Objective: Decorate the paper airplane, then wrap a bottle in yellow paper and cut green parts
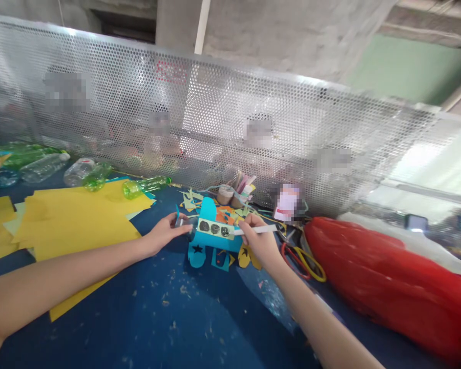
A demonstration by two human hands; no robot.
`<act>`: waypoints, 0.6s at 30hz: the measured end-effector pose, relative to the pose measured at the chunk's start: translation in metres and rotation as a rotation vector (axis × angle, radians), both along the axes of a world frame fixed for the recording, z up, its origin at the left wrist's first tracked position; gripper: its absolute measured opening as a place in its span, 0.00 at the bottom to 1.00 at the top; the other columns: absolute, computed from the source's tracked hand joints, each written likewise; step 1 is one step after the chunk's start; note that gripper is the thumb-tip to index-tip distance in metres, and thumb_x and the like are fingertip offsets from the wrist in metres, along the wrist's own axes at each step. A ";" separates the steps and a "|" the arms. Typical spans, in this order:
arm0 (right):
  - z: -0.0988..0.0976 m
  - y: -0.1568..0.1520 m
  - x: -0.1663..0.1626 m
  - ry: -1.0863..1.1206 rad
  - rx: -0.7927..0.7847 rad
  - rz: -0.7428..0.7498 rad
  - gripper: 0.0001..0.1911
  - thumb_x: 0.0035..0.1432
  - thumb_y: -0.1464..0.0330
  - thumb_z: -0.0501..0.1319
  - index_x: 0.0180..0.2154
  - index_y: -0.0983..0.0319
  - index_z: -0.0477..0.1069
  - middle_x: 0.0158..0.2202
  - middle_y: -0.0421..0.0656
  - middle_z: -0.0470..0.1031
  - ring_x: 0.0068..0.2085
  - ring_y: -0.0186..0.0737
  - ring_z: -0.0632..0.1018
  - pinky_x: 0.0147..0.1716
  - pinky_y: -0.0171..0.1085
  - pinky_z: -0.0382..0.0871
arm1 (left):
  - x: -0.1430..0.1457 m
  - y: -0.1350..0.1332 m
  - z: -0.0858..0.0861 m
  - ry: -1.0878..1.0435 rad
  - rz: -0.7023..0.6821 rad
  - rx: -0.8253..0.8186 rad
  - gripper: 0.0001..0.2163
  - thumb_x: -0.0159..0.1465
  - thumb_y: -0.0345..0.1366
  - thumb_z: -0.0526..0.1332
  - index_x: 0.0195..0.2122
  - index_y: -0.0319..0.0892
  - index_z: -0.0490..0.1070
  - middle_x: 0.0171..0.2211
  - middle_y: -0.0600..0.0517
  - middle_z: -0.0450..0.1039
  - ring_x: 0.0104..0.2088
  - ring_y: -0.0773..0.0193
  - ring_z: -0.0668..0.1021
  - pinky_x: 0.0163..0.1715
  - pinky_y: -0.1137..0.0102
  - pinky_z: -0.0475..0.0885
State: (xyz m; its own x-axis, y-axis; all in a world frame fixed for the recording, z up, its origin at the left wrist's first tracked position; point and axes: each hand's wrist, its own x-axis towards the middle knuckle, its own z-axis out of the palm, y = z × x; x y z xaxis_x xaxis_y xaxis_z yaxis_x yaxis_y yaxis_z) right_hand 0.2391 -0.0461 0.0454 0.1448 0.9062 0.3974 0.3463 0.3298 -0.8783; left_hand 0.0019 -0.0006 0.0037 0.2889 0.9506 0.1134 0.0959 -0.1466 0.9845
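A toy plane (215, 239) covered in blue paper lies in front of me, with blue wings and a pale strip bearing three black circles. A dark bottle end shows at its left. My left hand (169, 233) is closed around that end and steadies it. In my right hand (258, 240) is a white pen (263, 230), pinched between the fingers. Its tip meets the strip beside the rightmost circle. Below the plane lie a small blue paper piece (220, 260) and yellow paper pieces (245, 258) with a black star.
Yellow paper sheets (72, 220) and several plastic bottles (146, 187) lie left. Paper scraps and small tubs (225, 195) sit behind the plane. Right are red-and-yellow-handled scissors (297, 261), a phone (288, 202) and a red plastic bag (384, 287). A perforated metal screen (215, 102) stands behind.
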 end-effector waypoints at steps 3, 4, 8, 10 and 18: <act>-0.001 0.001 0.001 0.001 -0.005 -0.003 0.15 0.50 0.67 0.58 0.19 0.57 0.53 0.09 0.30 0.57 0.14 0.28 0.57 0.15 0.30 0.50 | 0.000 -0.001 0.001 0.015 0.001 0.004 0.20 0.51 0.46 0.64 0.41 0.40 0.68 0.40 0.48 0.73 0.43 0.56 0.73 0.46 0.63 0.65; -0.002 0.001 0.001 0.002 -0.009 -0.001 0.14 0.50 0.67 0.58 0.19 0.57 0.53 0.09 0.30 0.57 0.14 0.28 0.57 0.15 0.30 0.50 | 0.000 -0.001 0.001 0.013 0.000 0.006 0.20 0.51 0.46 0.64 0.41 0.40 0.67 0.40 0.48 0.73 0.43 0.56 0.73 0.47 0.63 0.65; -0.003 0.001 0.000 0.005 -0.018 0.009 0.14 0.50 0.67 0.58 0.19 0.57 0.53 0.09 0.30 0.57 0.13 0.28 0.56 0.14 0.30 0.48 | 0.000 0.000 0.000 0.005 -0.003 0.008 0.20 0.51 0.46 0.64 0.41 0.40 0.67 0.40 0.48 0.73 0.42 0.56 0.74 0.47 0.63 0.65; -0.003 0.001 0.000 0.007 -0.020 0.015 0.14 0.50 0.67 0.58 0.19 0.57 0.54 0.09 0.30 0.57 0.13 0.28 0.56 0.14 0.30 0.48 | 0.000 0.001 -0.001 0.003 -0.006 0.012 0.20 0.51 0.46 0.64 0.41 0.40 0.68 0.40 0.48 0.73 0.43 0.56 0.74 0.47 0.63 0.65; -0.003 0.000 -0.001 0.018 -0.026 0.028 0.14 0.49 0.66 0.59 0.19 0.57 0.54 0.09 0.30 0.56 0.13 0.28 0.56 0.14 0.30 0.48 | -0.001 0.000 -0.001 -0.001 -0.007 0.013 0.20 0.52 0.46 0.64 0.42 0.40 0.68 0.41 0.47 0.74 0.43 0.55 0.74 0.47 0.63 0.66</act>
